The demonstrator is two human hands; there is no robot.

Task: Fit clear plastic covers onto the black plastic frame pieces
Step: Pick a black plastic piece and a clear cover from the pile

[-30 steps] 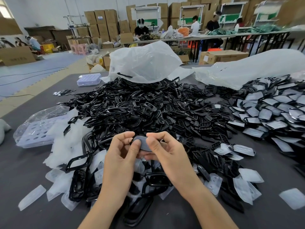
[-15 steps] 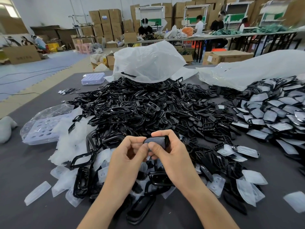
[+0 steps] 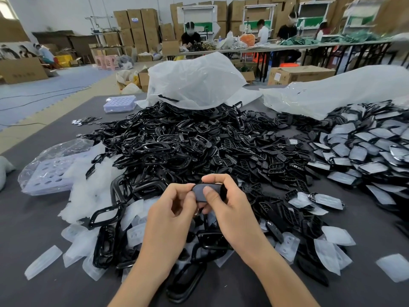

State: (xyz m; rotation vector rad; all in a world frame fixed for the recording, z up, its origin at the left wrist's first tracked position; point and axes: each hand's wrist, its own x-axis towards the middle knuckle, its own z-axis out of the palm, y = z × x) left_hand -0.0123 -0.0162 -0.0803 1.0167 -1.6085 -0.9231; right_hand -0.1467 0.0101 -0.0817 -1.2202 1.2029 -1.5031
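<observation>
Both hands are in front of the chest, above the near edge of the table, and together they hold one black frame piece. The left hand has its fingers curled and pinches the left end of the piece w/ thumb and index finger. The right hand grips the other end: the thumb presses on the front face, and the index finger is curled over the top edge. I cannot tell if a clear cover is already on this piece. Under and beyond the hands lies a big heap of black frames, which covers the middle of the table. Loose clear covers are scattered at the near left and near right of the heap, some partly under the frames. At the right is a separate pile of covered pieces. Behind the heap stands a white plastic bag, open twd. the frames, and a 2nd bag lies at the far right. A pale purple tray sits at the far left of the table.
</observation>
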